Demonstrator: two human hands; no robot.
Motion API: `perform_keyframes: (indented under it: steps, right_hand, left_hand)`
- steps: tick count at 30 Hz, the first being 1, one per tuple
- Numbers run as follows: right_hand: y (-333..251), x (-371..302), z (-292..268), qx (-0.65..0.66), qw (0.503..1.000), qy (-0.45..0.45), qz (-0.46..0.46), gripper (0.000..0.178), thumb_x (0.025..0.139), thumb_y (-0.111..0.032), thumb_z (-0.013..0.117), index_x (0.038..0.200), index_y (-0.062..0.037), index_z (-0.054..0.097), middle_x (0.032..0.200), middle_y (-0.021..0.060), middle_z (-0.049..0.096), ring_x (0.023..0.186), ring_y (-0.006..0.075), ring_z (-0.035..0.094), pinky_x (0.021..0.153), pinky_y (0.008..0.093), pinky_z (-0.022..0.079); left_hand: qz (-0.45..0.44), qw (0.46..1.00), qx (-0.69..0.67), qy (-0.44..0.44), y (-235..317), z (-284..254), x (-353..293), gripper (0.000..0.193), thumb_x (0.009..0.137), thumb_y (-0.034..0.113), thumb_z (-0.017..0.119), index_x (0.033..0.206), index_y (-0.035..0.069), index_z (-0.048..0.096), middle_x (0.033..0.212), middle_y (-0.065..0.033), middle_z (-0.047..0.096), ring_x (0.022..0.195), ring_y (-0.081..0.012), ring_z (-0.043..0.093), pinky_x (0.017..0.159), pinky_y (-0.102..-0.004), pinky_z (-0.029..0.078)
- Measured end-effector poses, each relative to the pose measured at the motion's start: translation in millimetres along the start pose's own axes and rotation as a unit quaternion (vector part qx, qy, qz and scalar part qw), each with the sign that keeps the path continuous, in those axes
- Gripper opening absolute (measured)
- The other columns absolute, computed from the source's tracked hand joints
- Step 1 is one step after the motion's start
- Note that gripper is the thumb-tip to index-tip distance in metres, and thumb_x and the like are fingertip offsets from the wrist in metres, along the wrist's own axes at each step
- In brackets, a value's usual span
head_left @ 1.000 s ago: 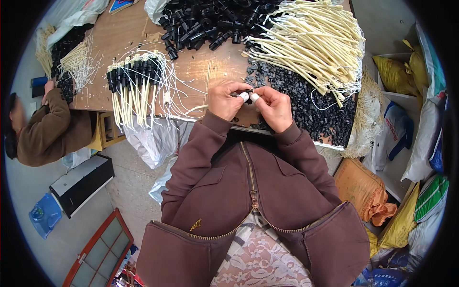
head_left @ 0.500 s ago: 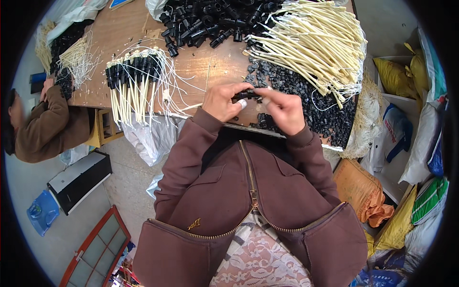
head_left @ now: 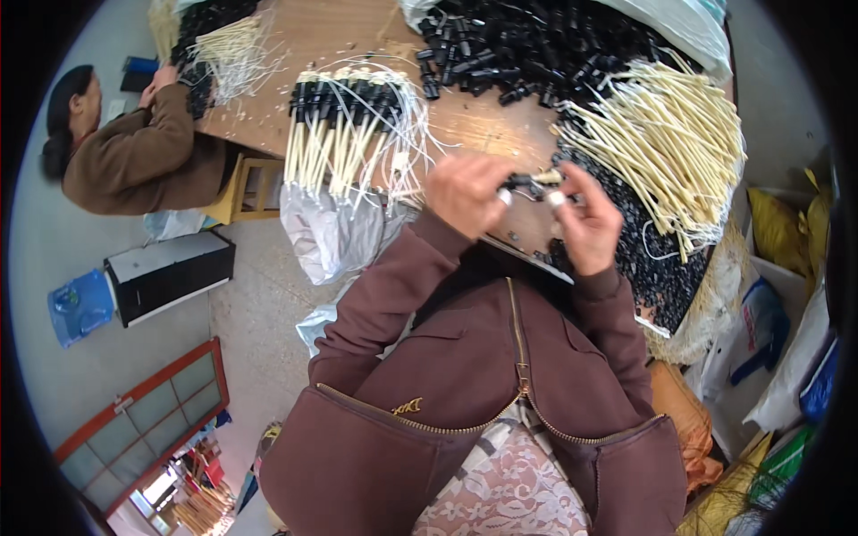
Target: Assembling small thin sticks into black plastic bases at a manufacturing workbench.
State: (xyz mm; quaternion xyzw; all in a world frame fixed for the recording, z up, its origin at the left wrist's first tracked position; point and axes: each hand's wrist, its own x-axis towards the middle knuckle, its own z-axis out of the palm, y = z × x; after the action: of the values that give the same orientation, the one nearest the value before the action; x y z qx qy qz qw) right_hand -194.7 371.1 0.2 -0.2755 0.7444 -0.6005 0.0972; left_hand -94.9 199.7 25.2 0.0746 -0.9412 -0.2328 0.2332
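Note:
Above the table's front edge, my left hand (head_left: 466, 192) is closed around a black plastic socket (head_left: 518, 182), whose end sticks out on the right. A cream end piece (head_left: 547, 177) shows at that end, between the thumb and fingers of my right hand (head_left: 585, 219). Motion blurs the fingers a little, so I cannot tell how far the two parts are joined. Behind my left hand lies a bundle of finished-looking socket leads (head_left: 349, 125), black at the top with cream sleeves and loose white wires.
Black sockets (head_left: 509, 54) are heaped at the back. Cream sleeved wires (head_left: 670, 143) lie piled at the right, above small black clips (head_left: 666, 290). A plastic bag (head_left: 322, 237) hangs off the wooden table (head_left: 331, 31). Another person (head_left: 147, 147) works at far left.
The view has swung, so the table's contents sit further right. My right hand has opened out from the socket, and a cream end piece now shows between my hands.

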Motion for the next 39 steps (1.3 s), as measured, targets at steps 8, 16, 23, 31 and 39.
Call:
perform_keyframes:
  steps: [8,16,23,31,39]
  right_hand:
    - [-26.6,-12.6,12.9,-0.143,0.976,-0.144,-0.083,0.024,0.079,-0.007,0.069,0.102,-0.0035,0.066,0.093,0.0131,0.066,0.076,0.0289,0.065,0.066,0.0359,0.052]
    - [-5.5,1.5,-17.2,-0.245,0.965,-0.094,-0.001,0.016,0.08,-0.016,0.07,0.095,-0.0089,0.069,0.082,0.0089,0.066,0.07,0.0287,0.065,0.061,0.0378,0.05]
    - [14.8,16.9,-88.7,-0.491,0.866,0.093,-0.021,0.019,0.077,-0.01,0.067,0.095,-0.0119,0.061,0.083,0.0077,0.058,0.075,0.0313,0.062,0.062,0.0411,0.048]
    - [19.3,23.4,-90.3,-0.48,0.873,0.023,-0.083,0.014,0.068,-0.007,0.063,0.081,-0.0085,0.057,0.078,0.0086,0.056,0.072,0.0281,0.058,0.072,0.0371,0.039]
    - [2.1,6.8,-71.7,-0.213,0.971,-0.071,-0.083,0.025,0.083,-0.006,0.061,0.107,-0.0059,0.064,0.087,0.0104,0.067,0.066,0.0243,0.064,0.058,0.0308,0.049]
  left_hand:
    - [-0.217,0.89,0.332,0.222,-168.2,-77.6,12.0,0.024,0.065,0.02,0.071,0.088,0.015,0.069,0.105,-0.0031,0.065,0.111,-0.0261,0.052,0.102,-0.0506,0.03]
    - [-0.014,0.997,-0.042,0.061,-86.8,-10.0,48.2,0.042,0.065,0.0,0.065,0.106,0.008,0.067,0.109,-0.01,0.066,0.107,-0.0299,0.058,0.095,-0.035,0.046]
    - [0.016,1.0,-0.001,-0.017,-73.7,51.6,75.8,0.043,0.071,-0.008,0.056,0.106,0.013,0.071,0.114,-0.0132,0.059,0.106,-0.0336,0.052,0.096,-0.0404,0.044]
    - [0.052,0.995,-0.002,-0.086,-63.7,61.2,58.5,0.037,0.069,-0.006,0.065,0.098,0.014,0.074,0.089,-0.0084,0.057,0.089,-0.0273,0.053,0.079,-0.0367,0.047]
    - [0.016,0.999,-0.016,-0.026,-46.8,40.7,41.8,0.033,0.068,0.003,0.07,0.1,0.009,0.066,0.089,-0.0078,0.056,0.088,-0.0281,0.054,0.076,-0.0371,0.046]
